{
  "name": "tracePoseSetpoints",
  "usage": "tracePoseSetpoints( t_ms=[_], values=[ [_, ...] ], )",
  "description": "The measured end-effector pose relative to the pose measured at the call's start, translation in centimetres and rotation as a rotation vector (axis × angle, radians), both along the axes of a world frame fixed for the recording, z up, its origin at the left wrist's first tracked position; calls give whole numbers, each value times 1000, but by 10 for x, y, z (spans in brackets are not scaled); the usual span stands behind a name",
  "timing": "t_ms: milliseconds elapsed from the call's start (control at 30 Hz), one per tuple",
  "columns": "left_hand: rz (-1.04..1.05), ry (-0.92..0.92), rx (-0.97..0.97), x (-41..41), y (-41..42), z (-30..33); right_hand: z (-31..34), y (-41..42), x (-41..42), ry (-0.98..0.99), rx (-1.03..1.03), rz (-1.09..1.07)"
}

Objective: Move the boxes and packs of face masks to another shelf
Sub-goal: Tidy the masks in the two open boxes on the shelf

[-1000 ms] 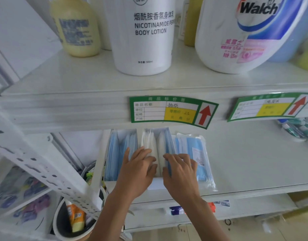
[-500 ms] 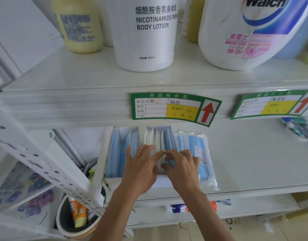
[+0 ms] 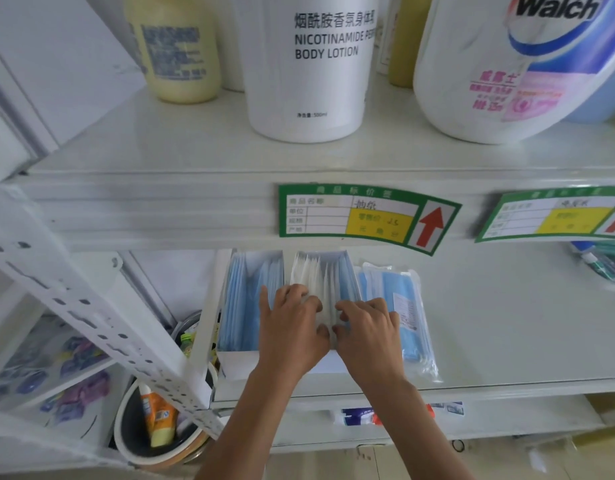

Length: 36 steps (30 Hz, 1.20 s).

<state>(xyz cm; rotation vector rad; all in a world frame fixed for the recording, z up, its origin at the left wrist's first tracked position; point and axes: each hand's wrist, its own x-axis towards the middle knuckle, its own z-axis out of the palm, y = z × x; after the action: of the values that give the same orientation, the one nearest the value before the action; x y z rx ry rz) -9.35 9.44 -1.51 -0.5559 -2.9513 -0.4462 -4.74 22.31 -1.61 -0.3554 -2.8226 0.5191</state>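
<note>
White cardboard box [image 3: 282, 363], open-topped, two compartments, stands on the lower shelf [image 3: 507, 323] at its left end, close to the front edge; left compartment holds blue face masks [image 3: 245, 306] on edge, right compartment holds white face masks [image 3: 314, 275] with blue ones behind them toward the right wall. Clear plastic pack of blue masks [image 3: 399, 299] lies flat on the same shelf, touching the box's right side. Left hand [image 3: 292, 327] rests over the divider and right compartment, fingers curled down among the white masks, thumb near the front of the stack. Right hand [image 3: 366, 332] sits just beside it, fingers bent into the same compartment, pinching the mask edges; thumbs almost touching. Upper shelf [image 3: 195, 154] carries a white body lotion bottle [image 3: 313, 64], a pale yellow bottle [image 3: 176, 46] to its left, a large Walch jug [image 3: 507, 64] to its right. Green price labels [image 3: 365, 218] on the upper shelf's front edge. Round tub [image 3: 153, 431] with an orange tube below left, beyond the shelf post
</note>
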Motion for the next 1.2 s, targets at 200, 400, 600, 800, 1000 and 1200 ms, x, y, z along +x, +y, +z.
tracePoseSetpoints(
  t_ms=[200,400,600,800,1000,1200],
  values=[
    [-66,-37,-55,-1,0,1,5,0,-4,-45,-4,6],
    [-98,37,-150,0,-5,-4,8,2,-2,-77,8,17],
    [-42,57,-16,3,-1,-6,11,-3,3,-31,-3,-28],
    [-49,-12,7,2,0,-7,8,4,6,-104,110,-106],
    [-73,27,-40,2,0,-10,3,5,12,-48,39,-98],
    [-214,61,-94,-5,0,-17,-2,7,8,-12,-150,-107]
  ],
)
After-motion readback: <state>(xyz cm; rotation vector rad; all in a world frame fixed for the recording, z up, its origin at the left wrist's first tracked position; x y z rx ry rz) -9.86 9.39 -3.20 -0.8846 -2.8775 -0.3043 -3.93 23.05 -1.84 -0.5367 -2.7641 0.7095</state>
